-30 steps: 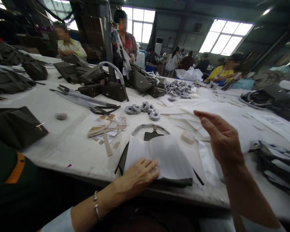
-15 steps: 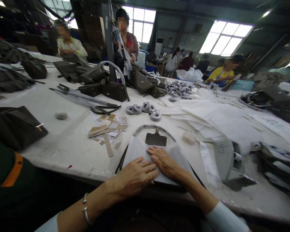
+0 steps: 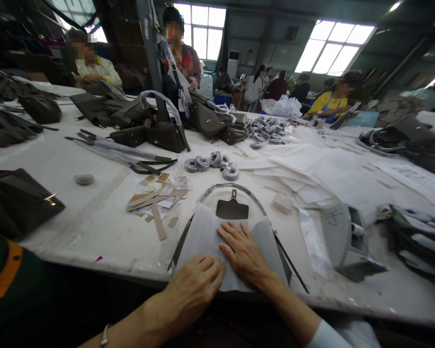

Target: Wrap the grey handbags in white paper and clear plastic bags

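A dark handbag (image 3: pixel 284 269) lies at the table's near edge, mostly covered by a thin white sheet (image 3: pixel 199 232). Its arched handle (image 3: pixel 202 194), wrapped in clear film, and its dark flap tab (image 3: pixel 232 210) with a gold clasp stick out beyond the sheet. My right hand (image 3: pixel 243 249) rests flat on the sheet with its fingers spread. Closer to me, my left hand (image 3: pixel 199 285) is curled on the sheet's near part, fingers bent together; its fingertips are partly hidden. Thin dark straps (image 3: pixel 292 261) show beside the bag.
Left of the bag lie card strips and tags (image 3: pixel 159 195). Behind it are grey wrapped rolls (image 3: pixel 215 161) and several dark bags (image 3: pixel 166 135). White sheets (image 3: pixel 297 174) spread to the right, near a grey curved piece (image 3: pixel 339 237). Co-workers (image 3: pixel 184 58) are across the table.
My left hand has moved toward me and its fingers have curled from lying flat. The sheet now hangs lower at the bag's near edge. My right hand stays flat, fingers spread wider.
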A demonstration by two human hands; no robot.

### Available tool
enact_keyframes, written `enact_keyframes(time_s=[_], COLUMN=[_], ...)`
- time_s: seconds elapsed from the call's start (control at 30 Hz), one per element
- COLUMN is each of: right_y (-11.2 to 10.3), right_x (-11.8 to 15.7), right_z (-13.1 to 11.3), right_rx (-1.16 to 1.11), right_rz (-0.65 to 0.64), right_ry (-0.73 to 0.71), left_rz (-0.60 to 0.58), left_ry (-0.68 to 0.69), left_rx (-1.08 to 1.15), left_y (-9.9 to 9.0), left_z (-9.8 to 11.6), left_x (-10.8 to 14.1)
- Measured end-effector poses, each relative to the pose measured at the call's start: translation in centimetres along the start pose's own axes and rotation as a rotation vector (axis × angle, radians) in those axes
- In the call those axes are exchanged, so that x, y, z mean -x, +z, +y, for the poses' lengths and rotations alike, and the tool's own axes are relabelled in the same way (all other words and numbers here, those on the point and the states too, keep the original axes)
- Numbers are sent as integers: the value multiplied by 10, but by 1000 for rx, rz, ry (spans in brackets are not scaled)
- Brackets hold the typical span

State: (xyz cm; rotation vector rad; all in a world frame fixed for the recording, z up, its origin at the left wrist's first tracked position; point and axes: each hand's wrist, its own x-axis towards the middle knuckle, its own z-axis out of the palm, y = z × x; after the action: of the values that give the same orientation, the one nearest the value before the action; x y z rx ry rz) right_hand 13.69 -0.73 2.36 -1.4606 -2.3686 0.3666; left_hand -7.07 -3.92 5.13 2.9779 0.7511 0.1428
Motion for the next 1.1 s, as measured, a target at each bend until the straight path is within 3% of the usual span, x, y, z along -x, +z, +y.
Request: enact_keyframes(time_s=[0.1,0.23,0.4,0.57,0.7,0.83,0.97,1.1], right_y=[-1,1,-4,-13,-13,-12,-12,-11], right_x=[-4,-7,-3,6,10,16,22,25], right_z=[1,8,19,23,28,33,33,32], right_rx=[10,15,-40,49,57,-33,-141,-213], right_rz=[-54,-109,-123,-96,-83,12,192,239], right_ry=[-12,-22,-23,-58,-80,-97,-115,-151], left_rz=[-21,-48,39,224,247,224,247,298], left_ry=[-123,-208,-255,-177,-173,-273,-142,-69], left_rx=[67,197,268,254,337,429,440,404], left_y=[-12,-21,3,27,34,33,36,39], left_z=[8,-4,-25,-22,-21,-24,-27,-27], left_x=[-14,-44,-54,-42,-42,-44,-44,-44])
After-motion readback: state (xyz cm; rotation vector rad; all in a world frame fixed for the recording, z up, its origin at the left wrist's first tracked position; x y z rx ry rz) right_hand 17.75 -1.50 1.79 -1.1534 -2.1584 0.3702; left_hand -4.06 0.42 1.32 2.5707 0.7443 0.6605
